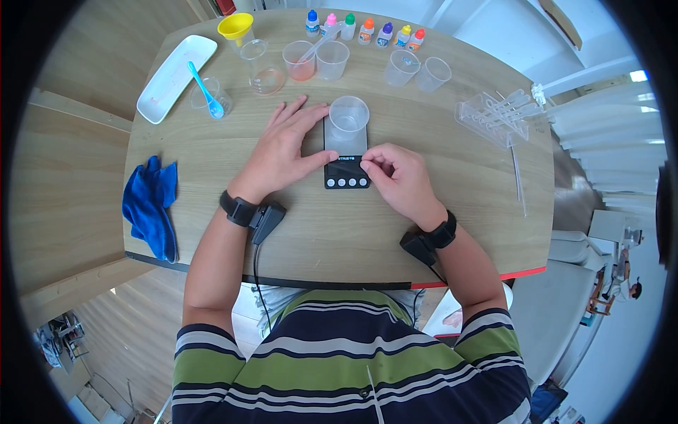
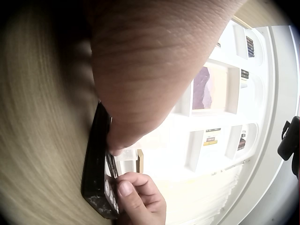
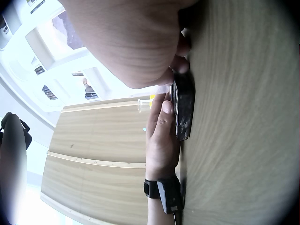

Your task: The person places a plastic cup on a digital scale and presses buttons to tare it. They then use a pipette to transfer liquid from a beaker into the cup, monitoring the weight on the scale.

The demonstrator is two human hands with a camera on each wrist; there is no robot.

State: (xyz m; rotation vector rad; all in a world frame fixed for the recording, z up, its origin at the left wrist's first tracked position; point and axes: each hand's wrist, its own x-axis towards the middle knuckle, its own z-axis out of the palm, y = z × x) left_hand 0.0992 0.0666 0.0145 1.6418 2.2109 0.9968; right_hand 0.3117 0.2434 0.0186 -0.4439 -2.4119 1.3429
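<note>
"So, how do your hands sit in the head view?"

"My left hand point(image 1: 282, 148) lies with its fingers spread beside the scale point(image 1: 346, 171), its thumb tip touching it near the display. My right hand point(image 1: 401, 178) is curled at the opposite edge, thumb and forefinger close together; whether they pinch the scale, I can't tell."

"Where's the scale itself?"

"On the desk point(image 1: 339, 233) in front of me, between both hands, with a clear cup point(image 1: 349, 121) standing on it. Beyond are bottles point(image 1: 366, 32); off to my left, a tray point(image 1: 176, 79) and a blue cloth point(image 1: 150, 208)."

"And the left wrist view?"

"My left hand fills much of it. Below, my right thumb and forefinger are against the scale's buttoned end, with white shelves point(image 2: 215, 89) behind."

"The right wrist view?"

"The scale shows edge-on. My left thumb lies at its upper edge, my right fingertips bend in beside it, and a black camera point(image 3: 169, 196) sits on my left wrist."
</note>
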